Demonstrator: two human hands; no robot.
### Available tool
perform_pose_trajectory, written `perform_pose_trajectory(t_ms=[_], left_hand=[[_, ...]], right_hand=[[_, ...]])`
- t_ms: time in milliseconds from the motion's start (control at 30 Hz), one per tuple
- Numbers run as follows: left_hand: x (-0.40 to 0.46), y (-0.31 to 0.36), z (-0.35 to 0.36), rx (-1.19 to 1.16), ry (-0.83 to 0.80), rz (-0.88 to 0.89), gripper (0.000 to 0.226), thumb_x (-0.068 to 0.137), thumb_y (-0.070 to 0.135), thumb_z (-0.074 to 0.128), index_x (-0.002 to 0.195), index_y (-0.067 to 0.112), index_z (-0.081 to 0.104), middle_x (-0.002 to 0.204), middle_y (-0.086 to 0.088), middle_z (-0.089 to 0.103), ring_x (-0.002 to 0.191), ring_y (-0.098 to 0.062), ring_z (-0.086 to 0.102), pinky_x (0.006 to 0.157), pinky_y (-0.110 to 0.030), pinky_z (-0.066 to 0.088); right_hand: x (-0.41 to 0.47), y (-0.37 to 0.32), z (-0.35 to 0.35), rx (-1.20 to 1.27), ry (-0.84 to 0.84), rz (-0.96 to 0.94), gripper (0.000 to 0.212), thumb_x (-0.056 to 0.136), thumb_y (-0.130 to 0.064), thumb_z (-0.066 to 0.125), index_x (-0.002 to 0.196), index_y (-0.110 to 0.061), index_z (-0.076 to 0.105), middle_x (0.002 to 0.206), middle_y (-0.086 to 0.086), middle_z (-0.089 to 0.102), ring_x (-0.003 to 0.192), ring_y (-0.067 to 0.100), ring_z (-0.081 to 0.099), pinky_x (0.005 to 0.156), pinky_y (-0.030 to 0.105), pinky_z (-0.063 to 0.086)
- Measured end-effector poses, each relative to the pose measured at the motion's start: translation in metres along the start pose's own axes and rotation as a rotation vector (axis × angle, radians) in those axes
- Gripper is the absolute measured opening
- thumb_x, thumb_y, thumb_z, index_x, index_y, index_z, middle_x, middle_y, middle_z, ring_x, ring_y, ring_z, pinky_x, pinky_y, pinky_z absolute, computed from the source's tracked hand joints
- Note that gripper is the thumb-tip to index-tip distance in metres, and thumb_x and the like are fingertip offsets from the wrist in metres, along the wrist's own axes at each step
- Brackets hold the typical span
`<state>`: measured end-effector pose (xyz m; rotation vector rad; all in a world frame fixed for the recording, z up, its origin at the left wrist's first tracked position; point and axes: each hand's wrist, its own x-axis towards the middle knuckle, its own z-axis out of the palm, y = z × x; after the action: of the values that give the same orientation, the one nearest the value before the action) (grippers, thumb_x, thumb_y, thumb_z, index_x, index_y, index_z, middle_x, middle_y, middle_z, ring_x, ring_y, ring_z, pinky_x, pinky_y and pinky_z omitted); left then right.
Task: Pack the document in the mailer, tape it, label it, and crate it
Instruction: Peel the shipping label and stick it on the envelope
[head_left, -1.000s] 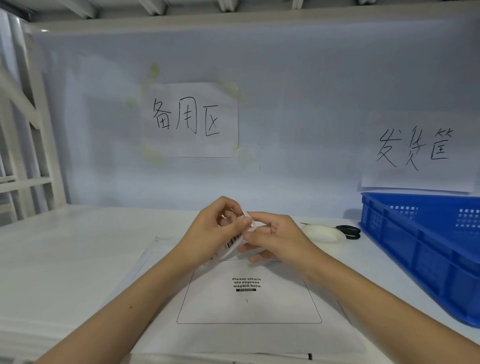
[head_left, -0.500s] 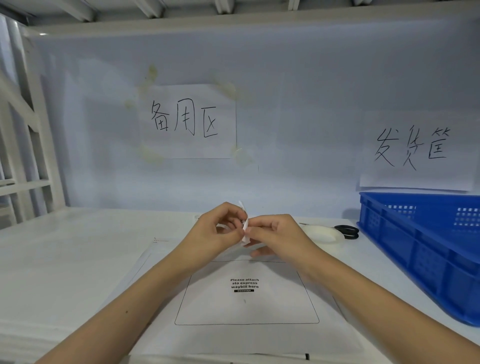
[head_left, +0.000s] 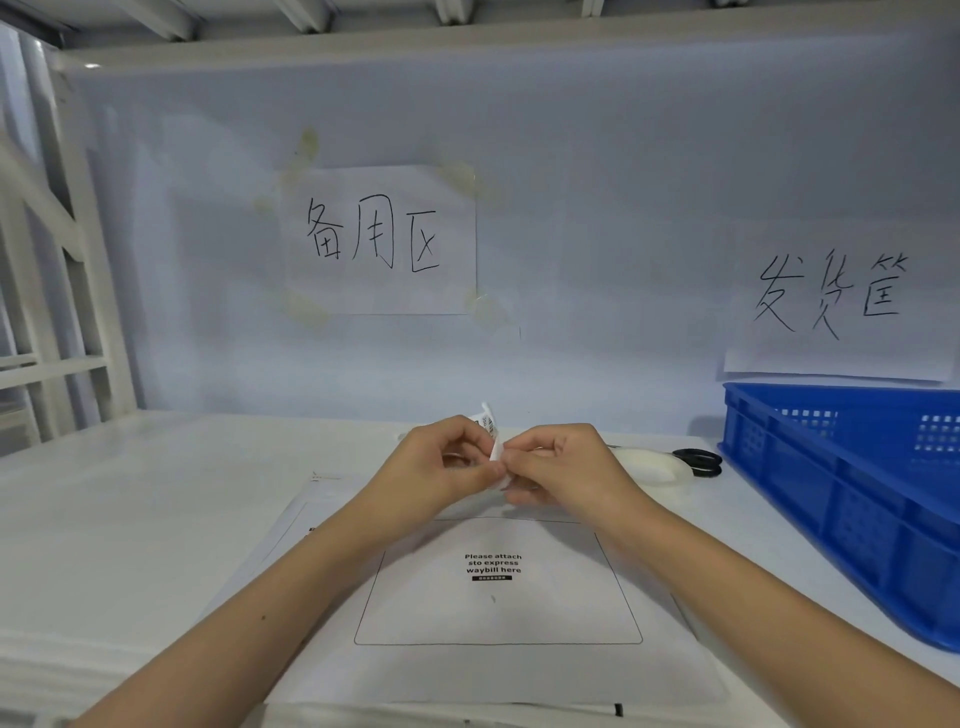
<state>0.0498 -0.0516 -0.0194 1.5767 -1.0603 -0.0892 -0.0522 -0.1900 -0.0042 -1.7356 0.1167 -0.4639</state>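
Observation:
A white mailer (head_left: 493, 665) lies flat on the table in front of me, its printed box reading "Please attach sto express waybill here" facing up. Above its far edge my left hand (head_left: 441, 465) and my right hand (head_left: 561, 467) meet, both pinching a small white label (head_left: 491, 426) with barcode print. The label stands almost on edge between my fingertips, so most of its face is hidden. A blue crate (head_left: 852, 499) stands at the right.
A roll of clear tape (head_left: 652, 465) and black-handled scissors (head_left: 698, 462) lie behind my right hand, left of the crate. Two handwritten paper signs hang on the back wall. A white rack frame (head_left: 47, 312) rises at the left.
The label has turned from a tilted face-on position to nearly edge-on and risen a little. Both hands stayed together above the mailer.

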Motion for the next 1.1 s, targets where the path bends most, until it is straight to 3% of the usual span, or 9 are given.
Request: perform_pose_trajectory(t_ms=[167, 333, 433, 533, 600, 733, 900, 1033, 1100], left_hand=[[0.000, 0.005, 0.000, -0.009, 0.018, -0.023, 0.011, 0.087, 0.006, 0.070, 0.080, 0.009, 0.062, 0.077, -0.003, 0.064, 0.064, -0.003, 0.060, 0.055, -0.007, 0.040], [0.000, 0.007, -0.007, -0.131, 0.095, -0.061, 0.014, 0.089, 0.008, 0.067, 0.078, 0.012, 0.060, 0.070, -0.001, 0.060, 0.072, -0.014, 0.057, 0.073, -0.023, 0.044], [0.002, 0.005, -0.012, -0.224, 0.145, -0.108, 0.012, 0.090, 0.009, 0.065, 0.080, 0.011, 0.059, 0.065, 0.000, 0.058, 0.076, -0.020, 0.058, 0.084, -0.033, 0.050], [0.003, 0.003, -0.015, -0.277, 0.204, -0.154, 0.013, 0.090, 0.011, 0.066, 0.080, 0.012, 0.058, 0.074, 0.002, 0.062, 0.081, -0.018, 0.063, 0.081, -0.030, 0.054], [0.004, 0.002, -0.016, -0.296, 0.238, -0.177, 0.013, 0.090, 0.012, 0.066, 0.080, 0.013, 0.058, 0.077, 0.003, 0.061, 0.079, -0.018, 0.062, 0.077, -0.028, 0.052], [0.004, 0.002, -0.018, -0.293, 0.275, -0.195, 0.012, 0.089, 0.014, 0.067, 0.081, 0.012, 0.058, 0.082, 0.002, 0.060, 0.076, -0.016, 0.060, 0.072, -0.027, 0.051], [0.004, 0.004, -0.019, -0.352, 0.289, -0.197, 0.013, 0.090, 0.012, 0.066, 0.080, 0.014, 0.058, 0.072, 0.005, 0.063, 0.072, -0.015, 0.063, 0.071, -0.027, 0.054], [0.005, 0.005, -0.019, -0.362, 0.278, -0.203, 0.008, 0.090, 0.011, 0.065, 0.085, 0.013, 0.060, 0.075, 0.002, 0.062, 0.073, -0.015, 0.064, 0.072, -0.026, 0.055], [0.005, 0.005, -0.019, -0.353, 0.265, -0.197, 0.006, 0.090, 0.011, 0.065, 0.087, 0.012, 0.061, 0.078, 0.002, 0.062, 0.075, -0.015, 0.064, 0.073, -0.027, 0.055]], right_hand=[[0.003, 0.000, -0.002, 0.019, 0.017, -0.006, 0.013, 0.090, 0.000, 0.061, 0.079, -0.001, 0.069, 0.079, 0.018, 0.069, 0.066, 0.022, 0.069, 0.068, 0.033, 0.062], [0.010, -0.001, -0.013, 0.000, 0.131, 0.029, 0.014, 0.092, -0.006, 0.061, 0.079, -0.005, 0.066, 0.070, 0.008, 0.065, 0.065, 0.025, 0.073, 0.061, 0.042, 0.062], [0.015, -0.002, -0.030, -0.042, 0.244, 0.039, 0.014, 0.092, -0.006, 0.059, 0.081, -0.005, 0.066, 0.068, 0.008, 0.065, 0.057, 0.019, 0.070, 0.052, 0.028, 0.057], [0.020, -0.001, -0.052, -0.074, 0.369, 0.072, 0.016, 0.091, -0.001, 0.057, 0.078, -0.002, 0.066, 0.068, 0.013, 0.066, 0.052, 0.018, 0.064, 0.049, 0.021, 0.055], [0.025, 0.001, -0.070, -0.101, 0.472, 0.115, 0.017, 0.088, 0.004, 0.056, 0.073, 0.003, 0.065, 0.070, 0.019, 0.067, 0.054, 0.024, 0.061, 0.059, 0.028, 0.058], [0.027, 0.006, -0.099, -0.380, 0.616, 0.118, 0.024, 0.082, 0.006, 0.051, 0.066, 0.003, 0.068, 0.069, 0.021, 0.072, 0.068, 0.035, 0.070, 0.079, 0.044, 0.059], [0.027, 0.017, -0.114, -0.747, 0.697, 0.149, 0.024, 0.083, 0.003, 0.043, 0.097, 0.010, 0.062, 0.082, 0.025, 0.070, 0.075, 0.039, 0.070, 0.063, 0.041, 0.056], [0.022, 0.018, -0.113, -0.974, 0.588, 0.248, 0.013, 0.090, -0.002, 0.040, 0.084, 0.004, 0.050, 0.077, 0.015, 0.050, 0.062, 0.026, 0.044, 0.051, 0.029, 0.034], [0.021, 0.016, -0.109, -1.060, 0.565, 0.251, 0.015, 0.093, -0.005, 0.038, 0.079, -0.001, 0.044, 0.093, 0.020, 0.051, 0.071, 0.028, 0.042, 0.056, 0.032, 0.034]])
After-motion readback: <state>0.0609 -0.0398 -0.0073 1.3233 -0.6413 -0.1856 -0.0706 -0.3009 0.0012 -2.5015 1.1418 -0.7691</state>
